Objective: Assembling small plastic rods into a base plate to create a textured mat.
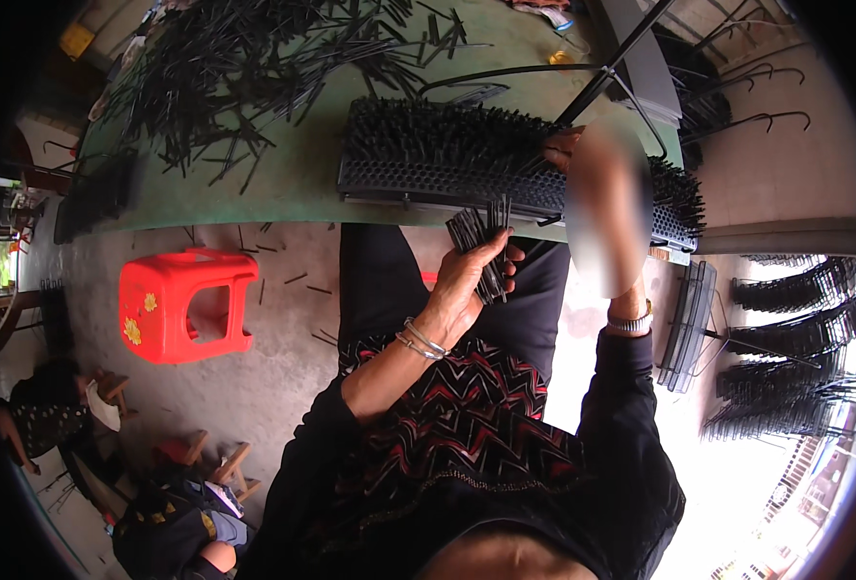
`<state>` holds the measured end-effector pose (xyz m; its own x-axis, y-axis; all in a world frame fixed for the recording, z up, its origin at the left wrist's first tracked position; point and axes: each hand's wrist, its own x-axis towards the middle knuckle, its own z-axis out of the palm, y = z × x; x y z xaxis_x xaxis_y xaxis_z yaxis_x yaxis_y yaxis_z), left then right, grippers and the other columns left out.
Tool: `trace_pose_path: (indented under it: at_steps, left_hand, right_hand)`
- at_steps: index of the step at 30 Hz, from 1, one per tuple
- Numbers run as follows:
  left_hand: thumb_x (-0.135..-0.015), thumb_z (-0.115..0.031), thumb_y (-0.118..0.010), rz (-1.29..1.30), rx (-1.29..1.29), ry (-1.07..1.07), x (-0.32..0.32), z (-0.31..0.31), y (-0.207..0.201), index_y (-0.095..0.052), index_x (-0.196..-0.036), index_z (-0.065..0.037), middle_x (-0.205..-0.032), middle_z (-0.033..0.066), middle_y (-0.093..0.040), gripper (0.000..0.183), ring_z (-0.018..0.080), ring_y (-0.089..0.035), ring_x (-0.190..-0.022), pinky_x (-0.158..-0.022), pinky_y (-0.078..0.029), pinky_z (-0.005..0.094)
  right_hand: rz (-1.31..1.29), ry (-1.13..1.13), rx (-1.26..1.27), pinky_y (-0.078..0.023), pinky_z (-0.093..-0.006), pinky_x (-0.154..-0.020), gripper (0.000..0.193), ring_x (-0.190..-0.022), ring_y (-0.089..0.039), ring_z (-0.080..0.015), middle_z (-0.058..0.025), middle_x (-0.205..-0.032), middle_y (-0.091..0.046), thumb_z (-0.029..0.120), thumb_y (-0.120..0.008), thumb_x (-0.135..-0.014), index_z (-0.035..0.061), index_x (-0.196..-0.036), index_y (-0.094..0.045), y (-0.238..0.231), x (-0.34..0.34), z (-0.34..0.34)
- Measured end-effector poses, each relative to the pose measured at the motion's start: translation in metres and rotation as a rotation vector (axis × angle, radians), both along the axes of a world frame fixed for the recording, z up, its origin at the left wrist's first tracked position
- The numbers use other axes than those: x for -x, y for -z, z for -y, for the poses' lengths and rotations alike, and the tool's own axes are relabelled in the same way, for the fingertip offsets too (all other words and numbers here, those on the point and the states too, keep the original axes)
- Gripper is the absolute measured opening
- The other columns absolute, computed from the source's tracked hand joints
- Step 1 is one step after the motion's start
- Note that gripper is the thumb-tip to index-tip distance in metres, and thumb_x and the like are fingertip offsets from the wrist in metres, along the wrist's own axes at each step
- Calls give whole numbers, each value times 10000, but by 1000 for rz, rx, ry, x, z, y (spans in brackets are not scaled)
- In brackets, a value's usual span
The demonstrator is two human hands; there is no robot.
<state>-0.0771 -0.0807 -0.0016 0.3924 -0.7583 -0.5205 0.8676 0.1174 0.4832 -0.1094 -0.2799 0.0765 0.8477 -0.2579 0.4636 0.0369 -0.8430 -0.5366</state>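
A bundle of thin black sticks [491,242] is gripped in my left hand [462,288], just in front of the table's near edge. The fingers wrap round the bundle and the stick ends point up and away from me. Along that edge lies a long black block [447,180] full of small round holes, its far part bristling with upright black sticks. My right hand [602,179] reaches over the block's right part, fingertips among the sticks. A blur covers most of this hand, so I cannot tell what its fingers hold.
Loose black sticks [244,68] are heaped on the green table [293,198]. A black metal stand [607,72] rises behind the block. On the floor at left is a red plastic stool [143,309]. Dark racks [796,338] fill the right side; other people [46,416] sit lower left.
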Motion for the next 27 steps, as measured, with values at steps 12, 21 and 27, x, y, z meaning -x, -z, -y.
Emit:
trace_pose_path:
  at_steps: [12,21,27]
  left_hand:
    - [-960,-247,-592,-3,-33,36,1,2,-2,-642,-1051,34,-820,53,-627,299,102,-559,-662,-587,-452,259]
    - [-878,-218,-703,-31,14,0,1,-1,6,-647,-971,-50,-817,70,-683,200,128,-610,-666,-539,-503,279]
    - [-876,-221,-706,-27,8,29,3,3,6,-644,-977,-51,-839,78,-691,208,129,-615,-676,-542,-506,278]
  right_hand:
    - [-42,-25,125,-478,-333,-820,118,-896,-612,-230,-55,-946,-660,51,-688,-803,27,-918,-678,-5,-3,6]
    - [9,39,253,-463,-330,-805,113,-879,-617,-237,-48,-918,-665,42,-675,-794,31,-907,-675,-5,6,-8]
    - [-44,30,164,-464,-331,-805,102,-853,-611,-247,-65,-874,-646,42,-667,-801,21,-901,-665,-10,-1,1]
